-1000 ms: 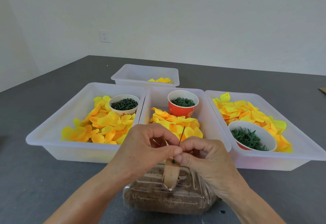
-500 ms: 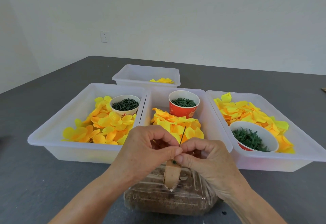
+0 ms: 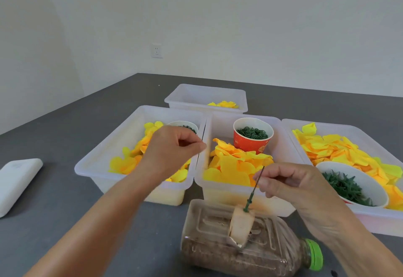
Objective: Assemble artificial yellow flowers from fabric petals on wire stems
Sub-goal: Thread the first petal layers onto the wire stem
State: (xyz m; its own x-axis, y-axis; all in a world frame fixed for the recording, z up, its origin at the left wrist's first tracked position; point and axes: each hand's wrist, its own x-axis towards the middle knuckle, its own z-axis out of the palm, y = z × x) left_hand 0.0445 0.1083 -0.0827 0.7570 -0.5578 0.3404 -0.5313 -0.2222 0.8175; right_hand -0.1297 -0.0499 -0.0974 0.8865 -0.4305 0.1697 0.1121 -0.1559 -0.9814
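**Q:** Over the middle tray [image 3: 201, 181], what's the move right now? Left hand [image 3: 172, 152] hangs above the seam between the left tray [image 3: 91, 167] and the middle one, fingertips pinched together. Can't tell if there's anything between them, it's too small to see.

**A:** Looks to me like a reach for the next part, either a petal from the yellow petals [image 3: 231, 165] or a ring from the red cup [image 3: 253, 135] at about 1 o'clock from that hand. I'd peel off just one petal from the top of the heap; they're thin fabric and will probably cling in pairs.

**Q:** And the wire stem [image 3: 255, 187]?

**A:** Right hand [image 3: 290, 185] pinches it near the top between thumb and fingertips. It stands in the tan holder [image 3: 241, 226] on the plastic bottle [image 3: 239, 250], which lies on its side on the tabletop [image 3: 65, 200] at 6 o'clock from the middle tray. The long axis runs nearly upright, free tip leaning toward 1 o'clock, green collar end down in the holder.

**Q:** Any tips?

**A:** Keep that pinch low and steady so the tip doesn't wobble, then thread the petal's centre straight down the axis.
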